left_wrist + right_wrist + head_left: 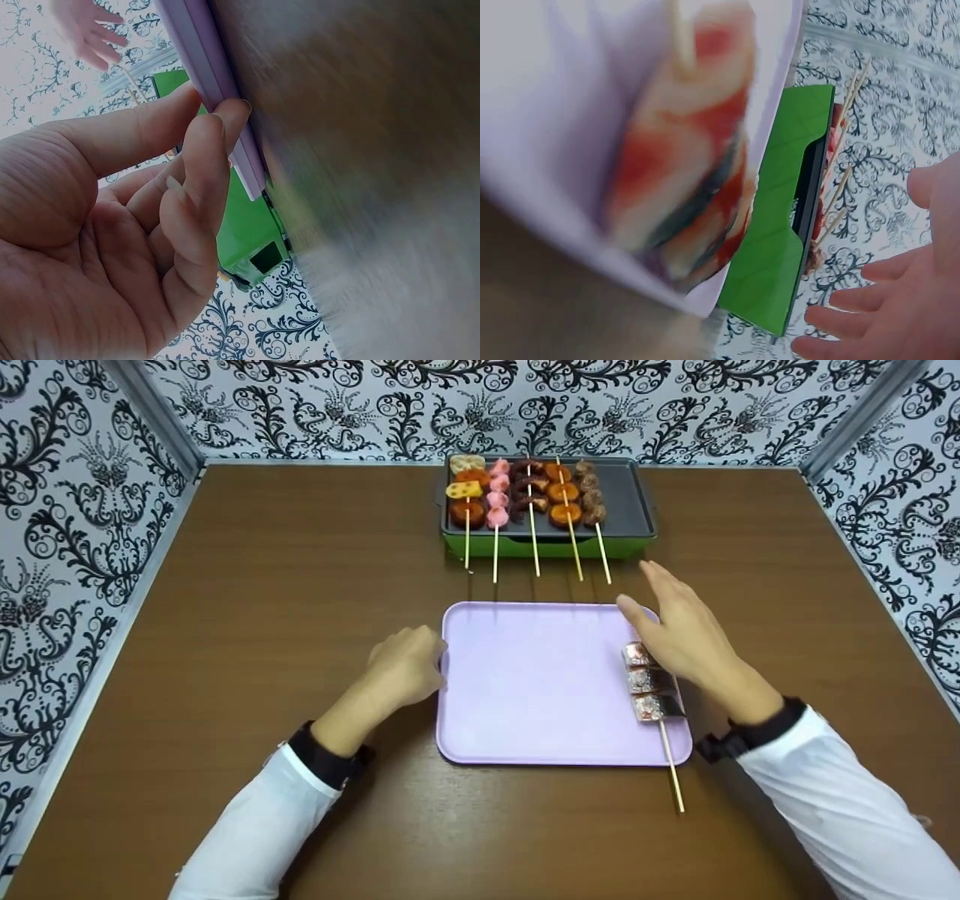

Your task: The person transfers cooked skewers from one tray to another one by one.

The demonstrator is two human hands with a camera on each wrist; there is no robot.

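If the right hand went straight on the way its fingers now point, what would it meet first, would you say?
The right hand would probably meet the green-sided grill first, near its front right corner; the hand's height is unclear, so it might pass above.

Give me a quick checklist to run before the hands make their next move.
1. Left hand on the tray: ok, it pinches the left edge.
2. Right hand free: ok, fingers extended, holding nothing.
3. Skewered food on the tray: ok, it lies along the right side.
4. Its stick within the tray: not ok, it overhangs the near edge.
5. Five skewers on the grill graspable: ok, their sticks project past the front.
6. Grill heat: cannot tell.
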